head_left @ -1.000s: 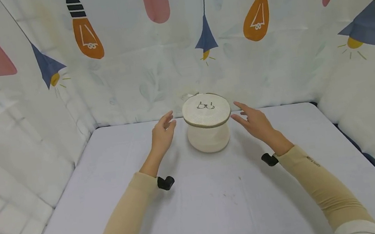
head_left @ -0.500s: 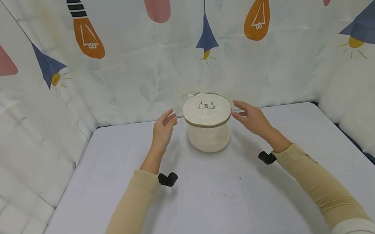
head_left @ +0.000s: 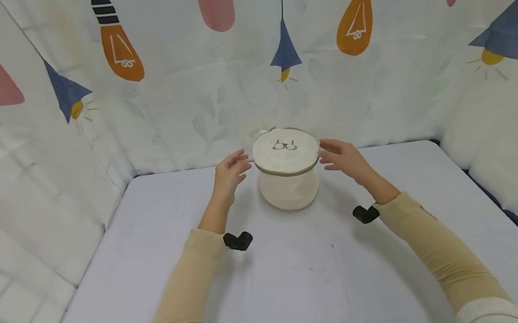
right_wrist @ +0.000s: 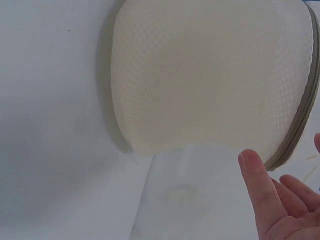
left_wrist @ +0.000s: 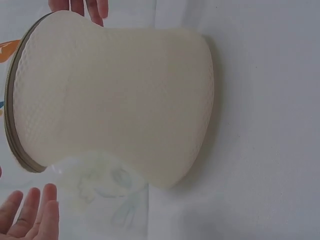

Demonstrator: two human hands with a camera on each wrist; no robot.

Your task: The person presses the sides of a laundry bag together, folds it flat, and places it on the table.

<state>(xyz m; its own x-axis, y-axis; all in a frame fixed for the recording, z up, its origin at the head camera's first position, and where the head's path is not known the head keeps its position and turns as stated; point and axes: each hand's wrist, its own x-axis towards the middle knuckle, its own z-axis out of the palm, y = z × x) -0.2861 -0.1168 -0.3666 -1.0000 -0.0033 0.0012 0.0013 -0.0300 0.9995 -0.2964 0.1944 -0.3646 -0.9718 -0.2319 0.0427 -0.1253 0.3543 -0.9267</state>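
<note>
A cream mesh laundry bag point(head_left: 290, 190) stands upright at the back middle of the table. Its round lid point(head_left: 284, 153) carries a dark line drawing like a pair of glasses, and a brownish zipper point(right_wrist: 300, 117) runs round the rim. My left hand point(head_left: 229, 176) is held just left of the rim, fingers relaxed and slightly bent, with a small gap to the bag. On the other side, my right hand point(head_left: 347, 161) has its fingertips right by the rim; whether they touch it I cannot tell. Neither hand holds anything.
A white cloth covers the table point(head_left: 298, 286). Close behind the bag hangs a white curtain point(head_left: 175, 112) printed with lamps and bulbs. Black wrist cameras point(head_left: 238, 241) sit on both beige sleeves point(head_left: 180, 295). Small specks mark the cloth in front of the bag.
Both hands have moved slightly inward, closer to the bag's rim, the left one to the right. The right hand's fingers have turned toward the bag. The bag stays in place.
</note>
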